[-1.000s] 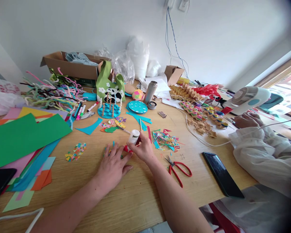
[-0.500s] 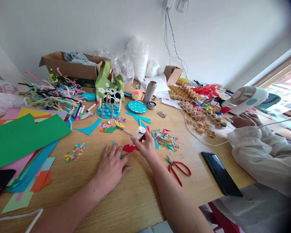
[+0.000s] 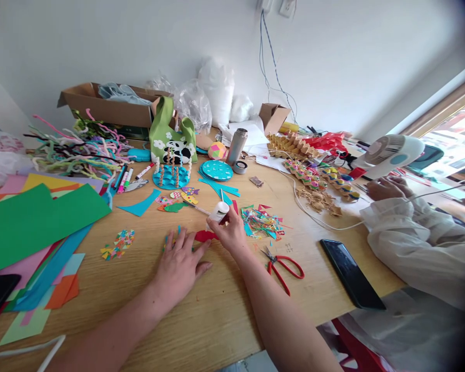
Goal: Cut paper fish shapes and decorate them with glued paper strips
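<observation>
My left hand (image 3: pixel 179 263) lies flat on the wooden table (image 3: pixel 217 310) with its fingers spread, its fingertips touching a red paper piece (image 3: pixel 203 236). My right hand (image 3: pixel 231 234) is closed around a small white glue bottle (image 3: pixel 218 212), tilted with its nozzle pointing down at the red piece. A heap of coloured paper scraps (image 3: pixel 261 223) lies just right of my right hand. Red-handled scissors (image 3: pixel 282 268) rest beside my right forearm.
Coloured paper sheets (image 3: pixel 34 217) are stacked at the left, pipe cleaners (image 3: pixel 77 150) and a cardboard box (image 3: pixel 108 106) behind them. A black phone (image 3: pixel 351 274) lies at the right edge. Another person's sleeve (image 3: pixel 418 248) and hand (image 3: pixel 385 187) are at the right, by a white fan (image 3: pixel 387 155).
My right hand tilted the glue bottle from nearly upright to lying over towards the red piece. My left hand stayed flat. The view shifted slightly.
</observation>
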The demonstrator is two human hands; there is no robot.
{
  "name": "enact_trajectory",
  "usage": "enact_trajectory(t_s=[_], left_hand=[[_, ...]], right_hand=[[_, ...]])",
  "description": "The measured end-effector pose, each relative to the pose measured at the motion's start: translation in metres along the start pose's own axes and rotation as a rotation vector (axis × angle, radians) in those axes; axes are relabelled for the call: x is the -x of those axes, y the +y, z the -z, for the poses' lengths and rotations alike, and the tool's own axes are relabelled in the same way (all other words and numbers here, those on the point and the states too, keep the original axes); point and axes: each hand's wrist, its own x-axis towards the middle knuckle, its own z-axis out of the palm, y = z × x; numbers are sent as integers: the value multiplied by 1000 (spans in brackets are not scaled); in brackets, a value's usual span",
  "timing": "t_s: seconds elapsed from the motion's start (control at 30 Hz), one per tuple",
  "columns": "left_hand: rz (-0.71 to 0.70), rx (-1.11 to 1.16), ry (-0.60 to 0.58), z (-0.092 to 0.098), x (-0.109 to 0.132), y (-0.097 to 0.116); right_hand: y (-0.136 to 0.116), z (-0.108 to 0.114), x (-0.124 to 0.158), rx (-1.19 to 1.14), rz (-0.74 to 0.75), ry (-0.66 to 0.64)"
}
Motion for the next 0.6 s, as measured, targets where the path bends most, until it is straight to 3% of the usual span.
enact_trajectory(t_s=[0.6], left_hand=[[-5, -1, 17, -1, 1, 0]], right_hand=[[2, -2, 1, 18, 8, -19]])
